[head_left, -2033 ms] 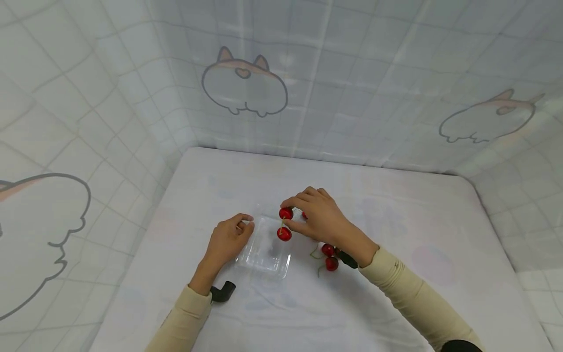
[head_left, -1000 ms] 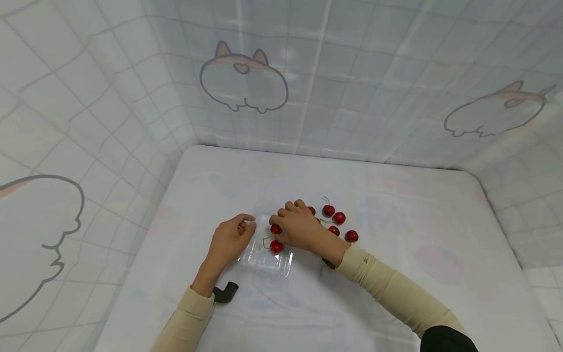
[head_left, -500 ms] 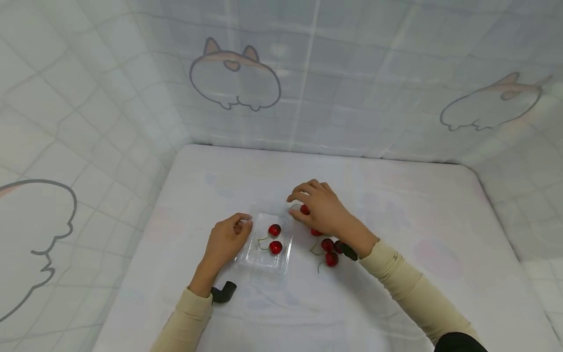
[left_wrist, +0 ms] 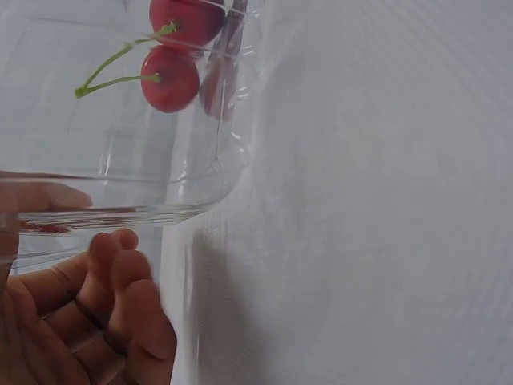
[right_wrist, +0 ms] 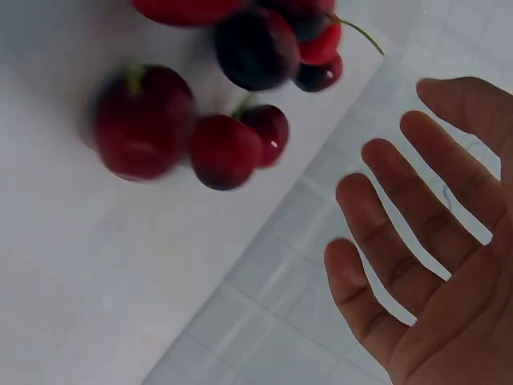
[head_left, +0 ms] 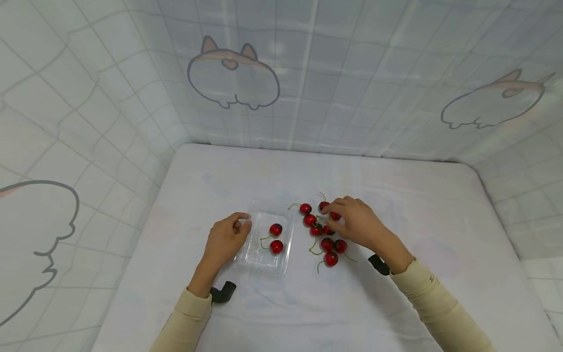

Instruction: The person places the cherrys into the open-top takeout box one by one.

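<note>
My right hand (head_left: 358,224) holds nothing: fingers long and loosely spread, over the far right of the loose cherries (head_left: 327,244). Half a second ago it was over the far-left cherry (head_left: 305,209); it's since gone right, and that one lies free, stem to the left. My left hand (head_left: 225,240) has bent fingers at the left wall of the clear plastic container (head_left: 261,262); can't tell if pinching or just touching. Stemmed cherry pair (head_left: 276,247), in my right fingers two seconds ago, now rests in its right half. So pair's in, rest still outside, to the right.
</note>
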A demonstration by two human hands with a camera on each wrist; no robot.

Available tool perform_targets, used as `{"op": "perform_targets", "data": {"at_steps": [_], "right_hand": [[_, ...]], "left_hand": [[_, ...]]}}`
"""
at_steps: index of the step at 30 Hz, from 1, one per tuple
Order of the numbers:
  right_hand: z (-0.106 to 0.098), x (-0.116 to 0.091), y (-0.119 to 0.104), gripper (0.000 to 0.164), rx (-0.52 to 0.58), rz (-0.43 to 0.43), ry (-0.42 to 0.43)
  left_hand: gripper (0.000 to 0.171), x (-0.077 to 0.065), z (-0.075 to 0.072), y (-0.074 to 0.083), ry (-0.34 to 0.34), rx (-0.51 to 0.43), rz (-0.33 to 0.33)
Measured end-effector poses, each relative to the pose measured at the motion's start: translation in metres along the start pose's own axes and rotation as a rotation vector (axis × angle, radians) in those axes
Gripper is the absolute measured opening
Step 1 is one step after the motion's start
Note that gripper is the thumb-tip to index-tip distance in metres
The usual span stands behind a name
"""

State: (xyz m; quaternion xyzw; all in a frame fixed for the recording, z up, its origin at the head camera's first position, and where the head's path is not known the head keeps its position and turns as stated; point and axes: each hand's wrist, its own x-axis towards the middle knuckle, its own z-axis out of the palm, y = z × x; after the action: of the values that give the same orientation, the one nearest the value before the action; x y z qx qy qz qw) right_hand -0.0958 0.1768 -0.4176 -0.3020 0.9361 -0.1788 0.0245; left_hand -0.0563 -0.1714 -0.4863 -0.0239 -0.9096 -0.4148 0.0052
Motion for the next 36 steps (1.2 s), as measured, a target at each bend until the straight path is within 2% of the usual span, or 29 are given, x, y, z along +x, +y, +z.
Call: {"op": "perform_targets", "data": {"at_steps": [6,9,14,20,30,36], "right_hand": [[0.011,-0.009,0.000,0.026,-0.015,0.005,-0.050],[0.016,-0.011,0.001,0.028,-0.056,0.011,-0.062],[0.021,-0.013,0.002,0.028,-0.108,0.049,-0.088],[0.025,-0.015,0.005,0.030,-0.108,0.094,-0.107],[0.032,-0.019,0.011,0.039,-0.117,0.081,-0.055],[0.031,-0.022,0.014,0.038,-0.134,0.077,-0.019]], "left_hand": [[0.023,0.000,0.000,0.000,0.014,-0.011,0.006],[0.024,0.000,0.000,0.000,0.016,-0.017,0.008],[0.025,-0.001,-0.001,0.001,0.009,-0.036,-0.001],[0.025,-0.002,-0.003,0.000,-0.002,-0.084,-0.009],[0.025,-0.004,-0.002,-0.001,0.002,-0.101,-0.012],[0.024,-0.004,-0.003,0.000,0.009,-0.105,-0.011]]}}
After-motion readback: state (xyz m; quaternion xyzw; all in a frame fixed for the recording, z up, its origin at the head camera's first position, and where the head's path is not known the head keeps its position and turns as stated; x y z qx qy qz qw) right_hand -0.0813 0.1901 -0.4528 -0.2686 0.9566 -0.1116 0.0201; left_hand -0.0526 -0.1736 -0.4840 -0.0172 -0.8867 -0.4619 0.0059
